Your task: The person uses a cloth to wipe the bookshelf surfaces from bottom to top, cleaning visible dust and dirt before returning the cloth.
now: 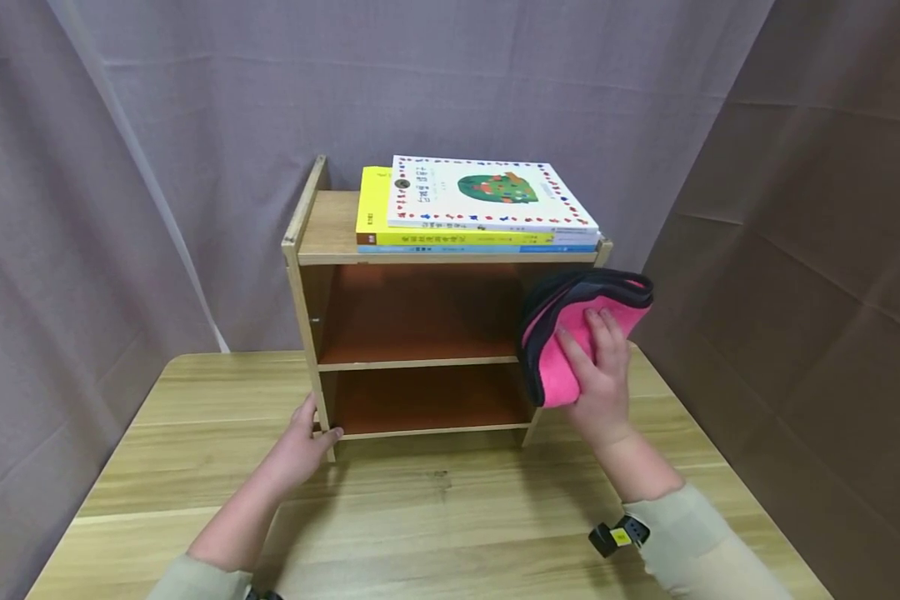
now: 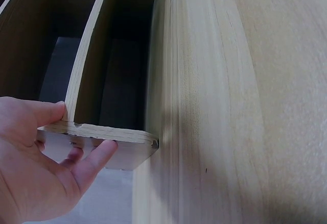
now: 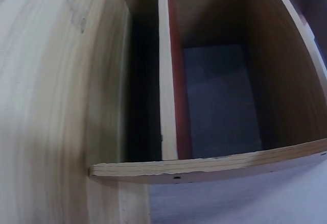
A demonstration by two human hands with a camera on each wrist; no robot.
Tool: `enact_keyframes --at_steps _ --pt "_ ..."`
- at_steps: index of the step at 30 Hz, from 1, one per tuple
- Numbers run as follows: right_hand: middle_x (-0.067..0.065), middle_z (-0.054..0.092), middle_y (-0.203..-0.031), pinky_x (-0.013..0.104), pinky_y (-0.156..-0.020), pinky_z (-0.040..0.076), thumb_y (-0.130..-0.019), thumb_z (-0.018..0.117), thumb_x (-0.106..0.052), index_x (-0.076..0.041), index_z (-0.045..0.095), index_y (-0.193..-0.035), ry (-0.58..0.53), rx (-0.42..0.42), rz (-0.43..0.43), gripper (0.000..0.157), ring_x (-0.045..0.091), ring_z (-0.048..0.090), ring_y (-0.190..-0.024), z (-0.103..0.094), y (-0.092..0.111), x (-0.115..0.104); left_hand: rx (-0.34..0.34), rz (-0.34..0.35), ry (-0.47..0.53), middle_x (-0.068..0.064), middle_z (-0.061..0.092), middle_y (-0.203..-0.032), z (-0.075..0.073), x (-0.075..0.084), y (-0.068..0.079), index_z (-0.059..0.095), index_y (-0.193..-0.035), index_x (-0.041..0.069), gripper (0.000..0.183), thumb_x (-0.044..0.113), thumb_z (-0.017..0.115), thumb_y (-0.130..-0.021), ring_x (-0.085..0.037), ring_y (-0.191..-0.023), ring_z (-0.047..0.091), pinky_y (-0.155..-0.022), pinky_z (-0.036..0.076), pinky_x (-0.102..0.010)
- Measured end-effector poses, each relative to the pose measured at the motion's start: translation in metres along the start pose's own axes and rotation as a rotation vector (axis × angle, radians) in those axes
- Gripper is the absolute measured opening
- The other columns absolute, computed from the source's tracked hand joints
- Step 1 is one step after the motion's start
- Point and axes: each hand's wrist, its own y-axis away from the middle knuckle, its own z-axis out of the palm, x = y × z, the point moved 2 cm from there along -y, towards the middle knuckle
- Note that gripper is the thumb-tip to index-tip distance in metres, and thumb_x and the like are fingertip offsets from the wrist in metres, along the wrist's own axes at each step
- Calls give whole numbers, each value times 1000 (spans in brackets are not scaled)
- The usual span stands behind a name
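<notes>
A small wooden shelf (image 1: 420, 362) stands on the table, with two open compartments below its top board. My left hand (image 1: 307, 433) grips the lower part of its left side panel. In the left wrist view that hand (image 2: 61, 157) has the thumb at the panel's front edge and the other fingers against the outer face. My right hand (image 1: 600, 367) holds a folded pink cloth (image 1: 558, 371) with black edging at the shelf's right side panel, hiding much of that panel. Neither the right hand nor the cloth shows in the right wrist view, only the shelf (image 3: 168, 81).
Several stacked books lie on the shelf's top, a white picture book (image 1: 487, 196) uppermost and a yellow book (image 1: 371, 204) beneath. The wooden table (image 1: 420, 517) extends forward and to both sides. Grey curtains (image 1: 450, 83) hang behind and at the sides.
</notes>
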Motion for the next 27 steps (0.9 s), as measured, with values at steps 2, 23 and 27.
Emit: enact_keyframes --at_steps 2,23,27 --pt "15 51 -140 55 -109 33 -94 63 -40 -14 68 -121 0 -9 -3 38 38 40 -134 0 2 0 -1 2 -3 -28 14 -156 0 1 0 14 -158 18 73 9 56 -99 -51 -128 41 -89 54 -49" --pt "22 48 -140 51 -114 27 -102 52 -33 -10 65 -123 -20 -162 -11 34 40 36 -138 0 39 -3 -5 15 13 -31 12 -154 0 3 1 17 -157 18 71 4 55 -99 -54 -126 41 -85 57 -46" --pt "24 49 -138 48 -116 26 -103 51 -33 -8 66 -123 -23 -204 -17 35 44 38 -135 -2 46 -2 -4 20 10 -31 13 -153 -1 2 0 18 -157 18 69 4 55 -99 -54 -126 42 -85 56 -46"
